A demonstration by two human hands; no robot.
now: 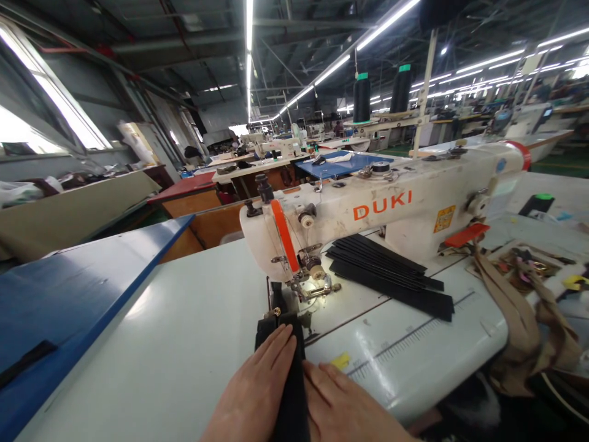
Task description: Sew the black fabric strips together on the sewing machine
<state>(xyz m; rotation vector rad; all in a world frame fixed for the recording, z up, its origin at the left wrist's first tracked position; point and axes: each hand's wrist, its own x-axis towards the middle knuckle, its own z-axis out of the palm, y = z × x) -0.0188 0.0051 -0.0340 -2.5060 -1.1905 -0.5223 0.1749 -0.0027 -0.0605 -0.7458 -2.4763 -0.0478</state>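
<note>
A long black fabric piece (291, 393) runs from the bottom edge up toward the needle area of a white sewing machine (335, 215) marked DUKI. Near its far end sits a small gold-coloured metal part (277, 312), too small to name. My left hand (255, 387) lies on top of the fabric with its fingers stretched out and close together; its thumb is hidden. Along the right edge of the fabric rests my right hand (345, 402), palm down, fingers extended and touching that edge. A stack of black strips (386, 273) lies fanned out under the machine arm.
A pale worktable (184, 344) surrounds the machine, with a printed ruler (409, 334) along the front right. To the left stands a blue table (92, 288). Tan straps (510, 319) hang at the right by a cluttered tray. Black thread cones (362, 99) stand behind.
</note>
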